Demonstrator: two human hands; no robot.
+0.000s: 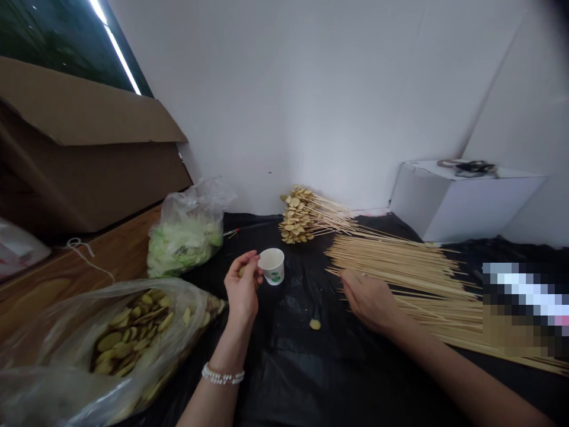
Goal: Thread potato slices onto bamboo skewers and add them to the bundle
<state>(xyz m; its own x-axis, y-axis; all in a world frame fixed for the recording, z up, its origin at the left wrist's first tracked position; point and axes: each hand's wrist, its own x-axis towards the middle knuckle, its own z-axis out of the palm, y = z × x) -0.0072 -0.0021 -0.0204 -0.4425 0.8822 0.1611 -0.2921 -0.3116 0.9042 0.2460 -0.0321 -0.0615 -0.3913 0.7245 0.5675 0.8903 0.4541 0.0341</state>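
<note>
My left hand (243,284) is closed, with a yellowish potato slice (242,271) partly showing between its fingers. Just right of those fingers stands a white paper cup (272,265) with a green print. My right hand (370,299) reaches over the spread of bamboo skewers (400,261), its fingers bent together at the skewers' left ends; the fingertips are partly hidden. One loose potato slice (315,324) lies on the black sheet (288,367) between my hands. Toward the wall, a heap of skewered potato slices (297,216) rests with its sticks pointing right.
An open plastic bag of potato slices (146,332) lies at the left front. Behind it stands a bag of pale green leaves (186,237). A large cardboard box (98,172) is at the far left. At the back right, a white box (462,198) carries a dark item.
</note>
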